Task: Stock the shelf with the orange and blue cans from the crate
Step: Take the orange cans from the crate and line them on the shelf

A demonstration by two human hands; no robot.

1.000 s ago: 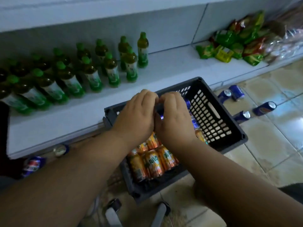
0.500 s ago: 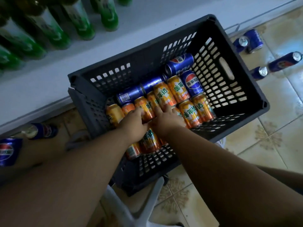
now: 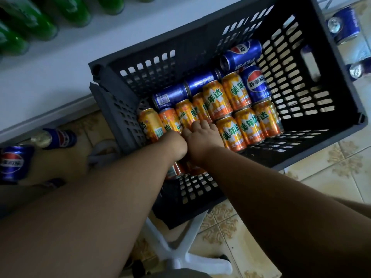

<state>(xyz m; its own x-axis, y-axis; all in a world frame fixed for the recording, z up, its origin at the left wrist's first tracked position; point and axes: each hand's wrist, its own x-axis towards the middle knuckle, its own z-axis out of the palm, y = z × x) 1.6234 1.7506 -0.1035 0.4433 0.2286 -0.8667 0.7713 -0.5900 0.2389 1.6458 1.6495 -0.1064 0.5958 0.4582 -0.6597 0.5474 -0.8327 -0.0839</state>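
A: Head view: where are my hands?
B: Left hand (image 3: 174, 145) and right hand (image 3: 202, 137), mid-frame in the crate (image 3: 345, 93), reach orange cans (image 3: 230, 109); grip unclear.
A: Handling?
B: Rigid, smooth, probably heavy; wrap the sides.

Crate (image 3: 200, 47) on the floor (image 3: 321, 177) before the shelf (image 3: 60, 67).
Cans (image 3: 230, 109) lie in the crate; bottles (image 3: 40, 21) stand on the shelf; loose cans (image 3: 12, 163) lie left and right of the crate.

bare forearms (image 3: 96, 207), no sleeves, bare hands
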